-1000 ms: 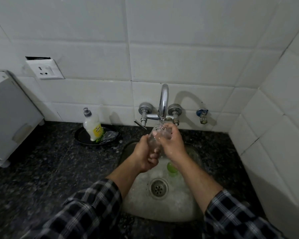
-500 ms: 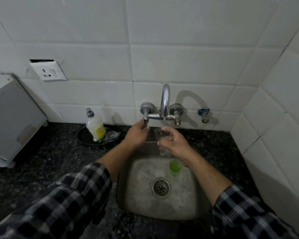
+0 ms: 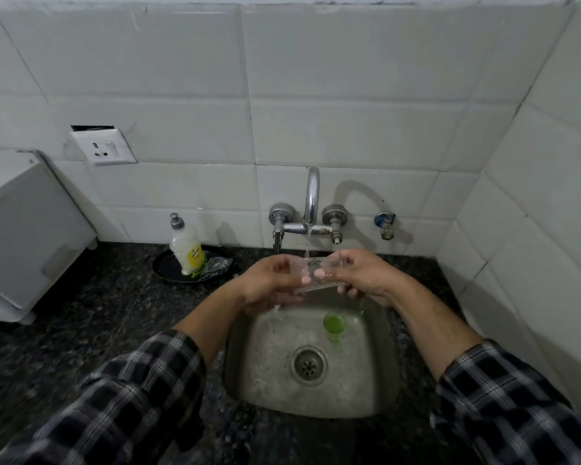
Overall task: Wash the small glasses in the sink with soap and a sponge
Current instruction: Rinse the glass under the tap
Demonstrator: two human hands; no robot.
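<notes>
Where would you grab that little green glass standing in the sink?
I'd pinch the green glass by its sides just below the rim, coming from straight above: it stands upright, mouth up, low in the sink, whose walls hinder a sideways reach.

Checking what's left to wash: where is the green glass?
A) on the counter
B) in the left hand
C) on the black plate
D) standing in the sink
D: the green glass stands in the sink, while the left hand and right hand hold the clear glass.
</notes>
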